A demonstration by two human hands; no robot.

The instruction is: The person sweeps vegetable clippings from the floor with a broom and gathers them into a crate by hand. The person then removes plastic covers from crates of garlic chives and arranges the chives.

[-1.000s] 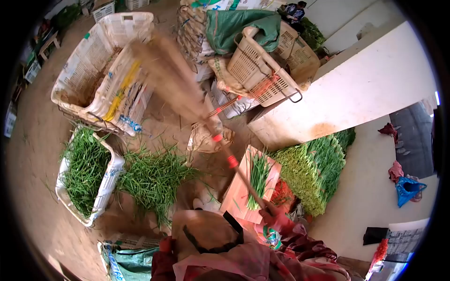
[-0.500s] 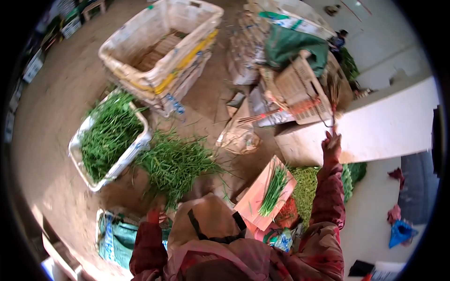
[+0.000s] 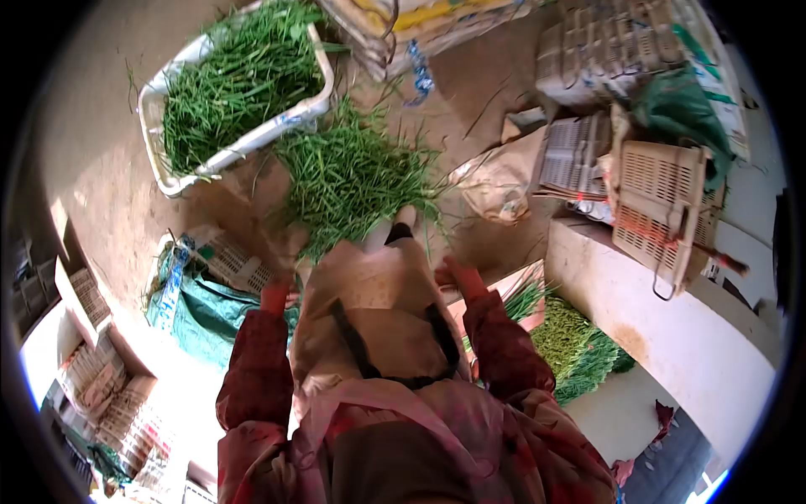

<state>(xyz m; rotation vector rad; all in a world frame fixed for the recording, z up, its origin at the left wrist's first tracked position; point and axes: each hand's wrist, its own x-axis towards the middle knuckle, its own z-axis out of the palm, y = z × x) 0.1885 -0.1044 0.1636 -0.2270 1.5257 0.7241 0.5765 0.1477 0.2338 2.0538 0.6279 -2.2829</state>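
My right hand point(image 3: 460, 277) hangs beside the apron point(image 3: 361, 281), its fingers apart and nothing visible in them. It is nearest to a pink board point(image 3: 525, 277) holding a small bunch of green stalks point(image 3: 525, 301). To the other side of the apron, my left hand point(image 3: 279, 294) is held low with its fingers loosely apart, also without a visible object. Below it lies a green tarp-like sack point(image 3: 206, 307). Ahead of my feet, long green stalks form a loose heap point(image 3: 357, 181) on the floor, beside a white crate point(image 3: 151, 113) full of similar stalks.
Stacked crates point(image 3: 453, 18) stand at the top. A beige slatted crate point(image 3: 659, 189) leans at the low white wall point(image 3: 638, 286), where a dark red-handled object point(image 3: 726, 262) lies. Yellowish greens point(image 3: 562, 332) are behind the board. A brown paper sack point(image 3: 499, 189) lies on the floor.
My right hand has drawn back from the wall top by the slatted crate to beside my apron. The view has turned, bringing the floor heap and stalk-filled crate nearer the centre top.
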